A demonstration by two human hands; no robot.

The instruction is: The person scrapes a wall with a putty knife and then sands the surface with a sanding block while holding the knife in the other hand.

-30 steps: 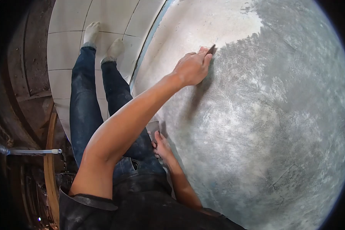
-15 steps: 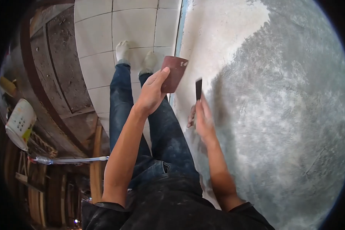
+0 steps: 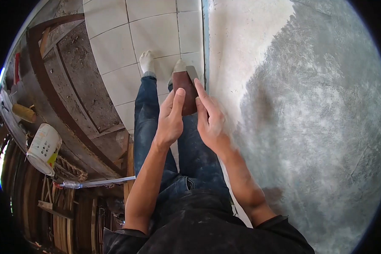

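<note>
the two hands meet out in front of the person's waist, both on one small sheet of reddish-brown sandpaper [image 3: 184, 86]. the left hand [image 3: 169, 122] is closed on it, thumb laid up the face of the sheet and the other fingers tucked behind. the right hand [image 3: 211, 122] lies just beside it, touching the sheet's other edge with one long finger stretched along it. i cannot tell whether that hand pinches the paper or only steadies it. past the fingertips a narrow grey blade [image 3: 192, 73] pokes out from behind the top of the sheet; what holds it is hidden.

just off the right hand's outer side runs the wall [image 3: 309, 106], rough grey with a pale patch beyond the fingers. below both hands are the person's socked feet [image 3: 147, 59] on the tiled floor [image 3: 152, 34], and well out past the left elbow a white bucket [image 3: 44, 148] lies among timber.

what worries me is the blade: its edge sits close to that stretched finger, and if the sheet is folded or tugged across it the paper could tear or the finger get nicked. a loose hold on the right could let the blade slide out and drop toward the socked feet.
</note>
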